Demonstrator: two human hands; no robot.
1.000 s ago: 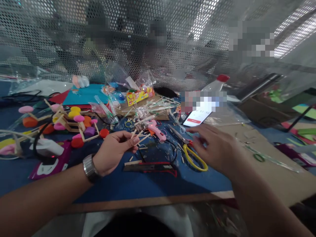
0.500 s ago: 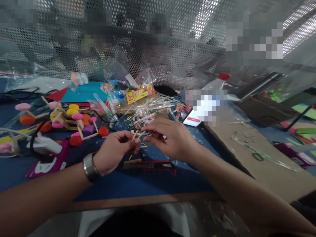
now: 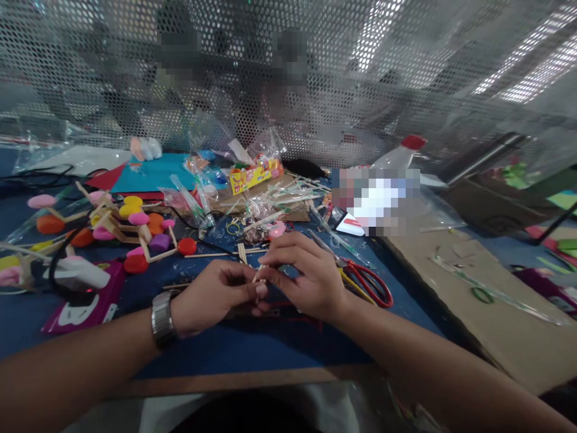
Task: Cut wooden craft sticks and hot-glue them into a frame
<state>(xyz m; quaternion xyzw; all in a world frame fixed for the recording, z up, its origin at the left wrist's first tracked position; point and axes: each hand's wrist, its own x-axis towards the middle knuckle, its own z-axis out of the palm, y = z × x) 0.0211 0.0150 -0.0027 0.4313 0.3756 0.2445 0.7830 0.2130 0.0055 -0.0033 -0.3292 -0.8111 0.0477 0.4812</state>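
My left hand, with a metal-banded watch on the wrist, pinches thin wooden sticks between thumb and fingers. Pressed close from the other side, my right hand grips the same sticks by its fingertips. The fingers hide most of their length. Just beyond the hands lie a few short pale sticks. Red-handled scissors rest to the right of my right hand. Partly covered beneath the hands is a dark, red-edged tool that I cannot make out fully.
Stick frames with coloured round pieces stand at left, behind a purple box. Loose sticks, plastic wrappers and a yellow box cover the back. A lit phone, a red-capped bottle and cardboard are at right.
Both hands have come lower and nearer to me, closing together around the sticks. The scissors and the short sticks beyond the hands now show. The view has shifted slightly.
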